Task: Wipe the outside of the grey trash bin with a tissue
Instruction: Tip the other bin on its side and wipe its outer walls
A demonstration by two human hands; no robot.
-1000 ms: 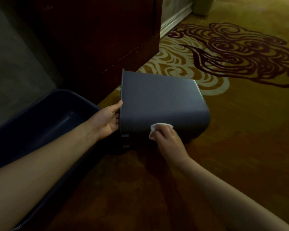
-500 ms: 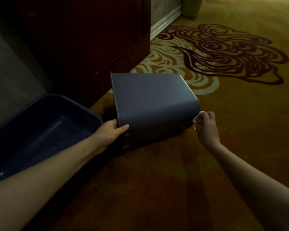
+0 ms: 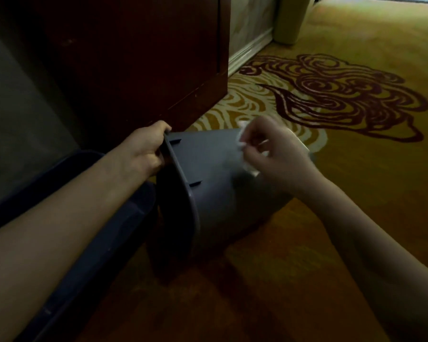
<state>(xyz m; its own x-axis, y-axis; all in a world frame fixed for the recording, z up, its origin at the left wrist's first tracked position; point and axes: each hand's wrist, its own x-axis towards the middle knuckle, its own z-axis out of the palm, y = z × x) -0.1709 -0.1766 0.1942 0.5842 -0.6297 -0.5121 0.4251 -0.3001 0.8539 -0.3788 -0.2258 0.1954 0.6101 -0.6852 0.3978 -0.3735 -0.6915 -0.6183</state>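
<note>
The grey trash bin (image 3: 215,193) lies on its side on the carpet, its rim facing the lower left and its base pointing away to the right. My left hand (image 3: 146,146) grips the upper part of the rim. My right hand (image 3: 279,151) holds a crumpled white tissue (image 3: 242,137) over the bin's upper side near its base. The hand is blurred. Part of the tissue is hidden under my fingers.
A dark blue plastic tub (image 3: 104,233) sits on the floor to the left, under my left forearm. A dark red wooden cabinet (image 3: 146,58) stands behind the bin. A pale round leg (image 3: 290,18) stands at the back. Patterned yellow carpet (image 3: 356,193) stretches to the right.
The bin has been turned, so its rim now faces me at the left. My left hand shifted to the top of the rim. My right hand moved from the bin's base end up onto its side.
</note>
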